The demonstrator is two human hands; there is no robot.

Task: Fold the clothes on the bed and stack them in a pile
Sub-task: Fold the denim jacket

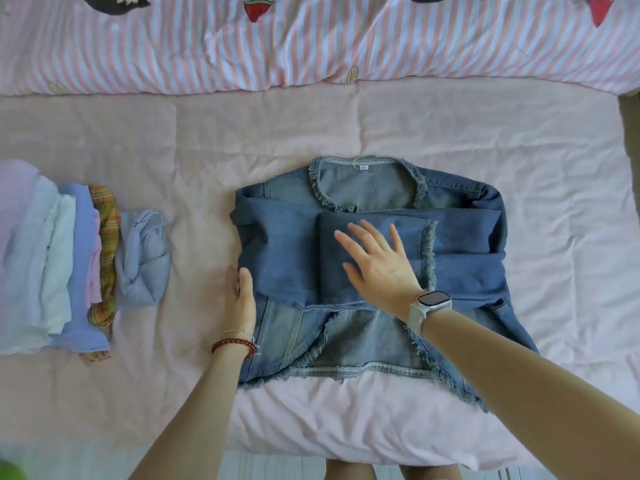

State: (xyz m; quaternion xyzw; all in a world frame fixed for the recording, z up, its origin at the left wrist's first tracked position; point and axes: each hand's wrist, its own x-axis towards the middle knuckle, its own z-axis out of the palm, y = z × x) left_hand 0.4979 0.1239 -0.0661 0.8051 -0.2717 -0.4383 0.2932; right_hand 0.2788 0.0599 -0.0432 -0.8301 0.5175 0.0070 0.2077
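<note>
A blue denim jacket (pixel 460 244) with frayed edges lies face up in the middle of the pink bed sheet (pixel 346 126). Both its sleeves are folded across the chest. My right hand (pixel 379 266), with a white watch on the wrist, presses flat on the folded sleeves, fingers straight and spread. Beside the jacket's left edge, my left hand (pixel 241 299) touches the fabric with straight fingers. A pile of folded clothes (pixel 52 265) in white, lilac, blue and plaid stands at the far left, with a crumpled light blue knit garment (pixel 143 258) beside it.
A pink-and-white striped duvet (pixel 311 43) with strawberry prints lies along the far side of the bed. The near edge of the bed runs just below the jacket's hem. A dark object (pixel 628 133) stands at the bed's right edge.
</note>
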